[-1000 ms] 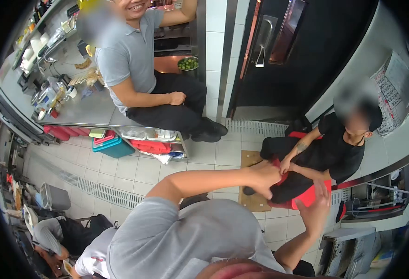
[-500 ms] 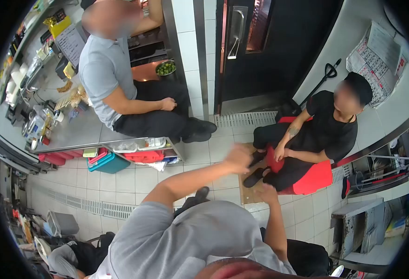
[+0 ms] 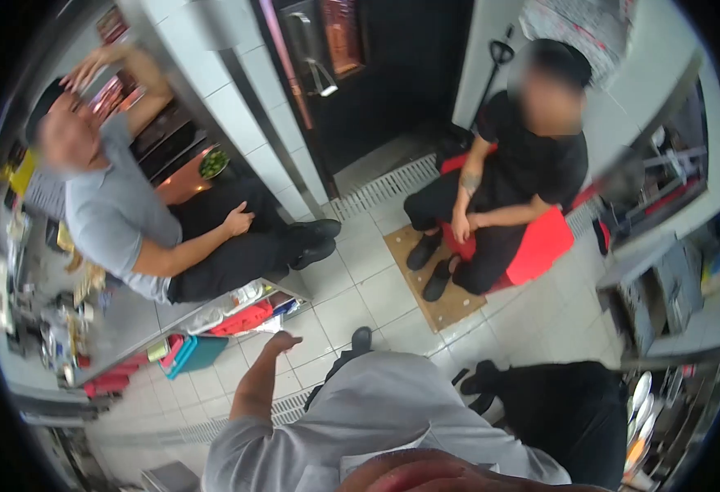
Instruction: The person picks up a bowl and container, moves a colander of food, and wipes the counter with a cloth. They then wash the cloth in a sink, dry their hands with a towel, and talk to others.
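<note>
My left hand (image 3: 281,343) hangs in the air to the left of my grey shirt (image 3: 376,410), above the tiled floor. Its fingers look curled in, with a short tip poking to the right, and no object shows in it. Nearest to it is the lower shelf of the steel counter, with a red bag (image 3: 243,318) on it. The hand appears apart from the shelf. My right hand is out of sight.
A person in grey (image 3: 118,221) sits on the steel counter (image 3: 134,320), one arm raised. Another in black (image 3: 532,156) sits on a red seat (image 3: 540,246), feet on brown board (image 3: 433,279). Black-trousered legs (image 3: 556,410) stretch out at my right. A teal box (image 3: 198,355) stands below the counter.
My left hand has swung left and lower, away from in front of me. My right hand has left the view. The view has tilted and shifted, bringing the black-trousered legs further into sight.
</note>
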Demonstrator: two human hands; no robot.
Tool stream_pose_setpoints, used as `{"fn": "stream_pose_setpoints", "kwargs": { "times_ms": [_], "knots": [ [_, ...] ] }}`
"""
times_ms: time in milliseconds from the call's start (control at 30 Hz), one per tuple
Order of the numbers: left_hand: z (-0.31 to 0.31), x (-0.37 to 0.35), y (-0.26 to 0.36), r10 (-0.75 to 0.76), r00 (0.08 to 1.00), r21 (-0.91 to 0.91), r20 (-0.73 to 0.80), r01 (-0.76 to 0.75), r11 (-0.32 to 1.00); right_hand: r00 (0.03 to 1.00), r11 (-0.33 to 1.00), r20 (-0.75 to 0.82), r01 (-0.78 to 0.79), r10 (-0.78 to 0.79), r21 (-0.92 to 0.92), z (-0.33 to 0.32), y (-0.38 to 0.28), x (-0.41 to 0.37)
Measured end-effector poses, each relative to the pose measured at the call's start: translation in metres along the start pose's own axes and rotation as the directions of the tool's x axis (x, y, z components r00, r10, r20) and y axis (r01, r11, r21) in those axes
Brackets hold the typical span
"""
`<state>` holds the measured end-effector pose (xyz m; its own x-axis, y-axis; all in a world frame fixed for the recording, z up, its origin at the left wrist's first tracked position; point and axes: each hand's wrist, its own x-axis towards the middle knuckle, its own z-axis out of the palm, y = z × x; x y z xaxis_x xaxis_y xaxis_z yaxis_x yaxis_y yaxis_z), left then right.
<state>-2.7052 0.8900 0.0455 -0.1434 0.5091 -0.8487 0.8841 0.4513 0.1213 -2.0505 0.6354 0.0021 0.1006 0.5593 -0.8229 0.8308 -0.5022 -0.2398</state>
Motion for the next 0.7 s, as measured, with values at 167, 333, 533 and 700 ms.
{"fn": "stream_pose_setpoints", "kwargs": {
  "times_ms": [167, 333, 533, 700],
  "knots": [
    [-0.031, -0.004, 0.13, 0.5, 0.839, 0.145, -0.216, -0.479, 0.866, 0.995, 0.923, -0.037, -0.069, 0.09, 0.378, 0.001, -0.027, 0.057],
    [-0.046, -0.041, 0.229, 0.698, 0.705, -0.038, -0.128, -0.706, 0.707, 0.982, -0.355, 0.182, -0.188, -0.048, 0.916, -0.066, -0.048, 0.056],
    [-0.059, -0.143, 0.312, 0.618, 0.681, -0.544, 0.393, -0.369, 0.753, 0.948, -0.617, -0.136, -0.075, -0.288, 0.784, -0.153, -0.143, -0.024],
    [-0.01, -0.16, 0.369, 0.651, 0.519, -0.654, 0.553, -0.214, 0.726, 0.701, -0.442, -0.401, 0.135, -0.589, 0.887, -0.209, -0.253, -0.059]
  ]
}}
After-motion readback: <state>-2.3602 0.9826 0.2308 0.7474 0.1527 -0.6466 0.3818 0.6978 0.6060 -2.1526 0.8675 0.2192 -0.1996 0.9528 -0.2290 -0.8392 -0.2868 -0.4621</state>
